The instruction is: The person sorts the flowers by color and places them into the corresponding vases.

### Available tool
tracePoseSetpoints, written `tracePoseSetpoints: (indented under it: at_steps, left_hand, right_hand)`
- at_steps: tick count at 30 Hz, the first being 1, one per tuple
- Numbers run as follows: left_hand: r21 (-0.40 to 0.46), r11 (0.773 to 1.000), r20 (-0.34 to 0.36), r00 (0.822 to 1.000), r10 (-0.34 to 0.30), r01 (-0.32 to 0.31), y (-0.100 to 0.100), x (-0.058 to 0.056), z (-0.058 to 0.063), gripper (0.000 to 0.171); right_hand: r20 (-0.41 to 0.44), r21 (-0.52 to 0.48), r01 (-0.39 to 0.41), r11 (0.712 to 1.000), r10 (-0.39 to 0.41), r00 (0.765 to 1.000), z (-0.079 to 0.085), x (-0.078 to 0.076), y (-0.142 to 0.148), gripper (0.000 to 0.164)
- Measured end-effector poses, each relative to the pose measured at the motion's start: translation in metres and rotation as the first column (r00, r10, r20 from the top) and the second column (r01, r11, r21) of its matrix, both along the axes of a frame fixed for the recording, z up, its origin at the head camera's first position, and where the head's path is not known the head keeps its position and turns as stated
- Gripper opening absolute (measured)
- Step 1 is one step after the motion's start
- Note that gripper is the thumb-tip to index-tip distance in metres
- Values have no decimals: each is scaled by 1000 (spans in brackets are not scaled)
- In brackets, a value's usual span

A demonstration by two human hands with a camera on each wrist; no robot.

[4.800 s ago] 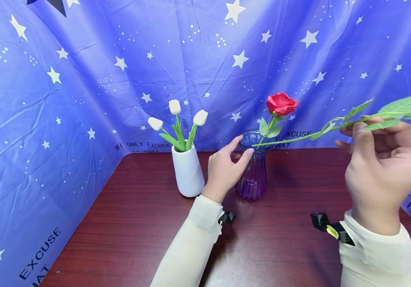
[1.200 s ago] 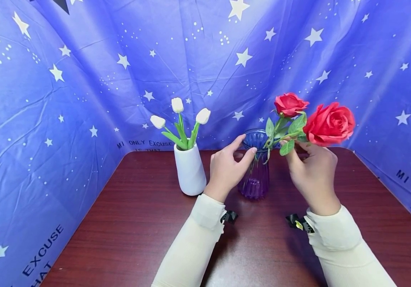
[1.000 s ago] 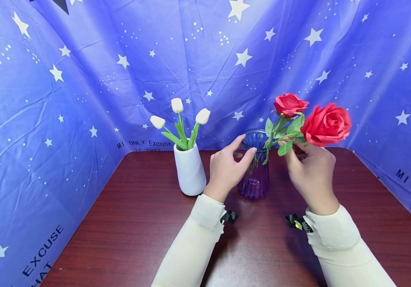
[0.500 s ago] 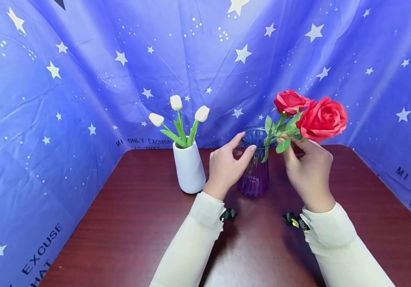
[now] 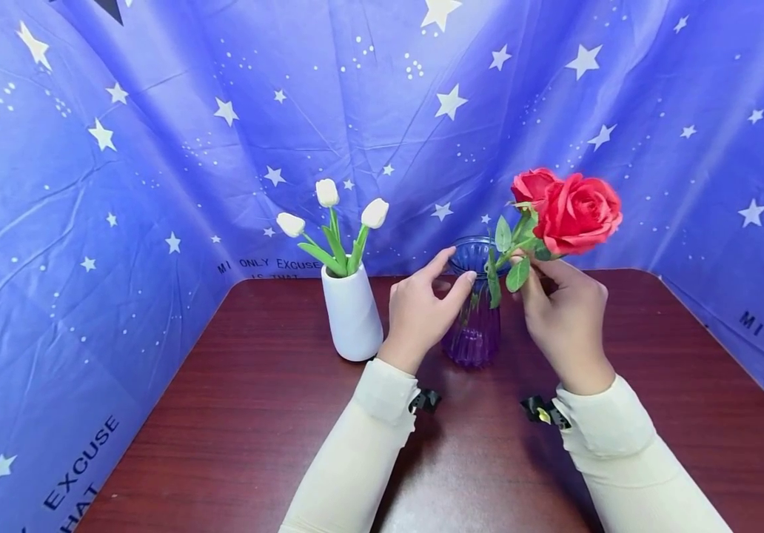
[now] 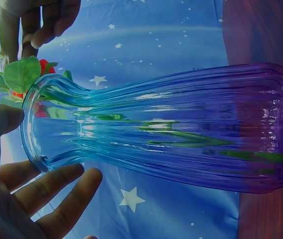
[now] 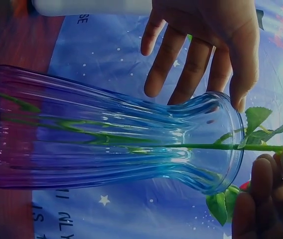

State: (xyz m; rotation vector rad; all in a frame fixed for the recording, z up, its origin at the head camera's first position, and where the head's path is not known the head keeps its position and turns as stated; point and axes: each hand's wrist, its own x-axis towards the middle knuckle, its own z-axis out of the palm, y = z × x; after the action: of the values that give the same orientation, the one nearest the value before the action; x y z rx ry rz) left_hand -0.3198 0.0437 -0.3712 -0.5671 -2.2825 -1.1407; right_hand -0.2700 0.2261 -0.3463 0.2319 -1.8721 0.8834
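A ribbed glass vase (image 5: pixel 471 340), blue at the top and purple below, stands upright on the table. My left hand (image 5: pixel 422 314) steadies its rim, with thumb and fingers on either side of the mouth in the left wrist view. My right hand (image 5: pixel 565 318) pinches the stem of a red rose (image 5: pixel 585 213) just outside the rim. In the right wrist view that green stem (image 7: pixel 206 146) runs through the mouth down into the glass. The bloom leans right, over my right hand. Behind it, partly covered, another red rose (image 5: pixel 530 185) stands in the same vase.
Left of the glass vase is a white vase (image 5: pixel 353 322) holding white tulips (image 5: pixel 327 194), close to my left hand. The dark red wooden table (image 5: pixel 255 429) reaches back to a blue star-printed cloth (image 5: pixel 275 133) hanging around it.
My right hand has come in from the far right, and the rose's stem now goes into the glass vase. In the last second the bloom shifted left, overlapping the other rose. My left hand stays.
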Motion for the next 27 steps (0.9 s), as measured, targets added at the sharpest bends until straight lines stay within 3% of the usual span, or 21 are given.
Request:
tracePoseSetpoints:
  at_steps: [16, 24, 27]
  left_hand:
    - [-3, 1000, -1, 1000, -14, 14, 0, 0, 1, 55]
    - [-10, 1000, -9, 1000, 10, -10, -1, -2, 0, 53]
    - [-6, 1000, -5, 1000, 1, -1, -1, -2, 0, 54]
  right_hand:
    - [-7, 3, -16, 1000, 16, 1000, 1, 0, -2, 17]
    - [113, -123, -88, 988, 102, 988, 1, 0, -3, 17]
    - [121, -128, -97, 987, 112, 986, 1, 0, -3, 17]
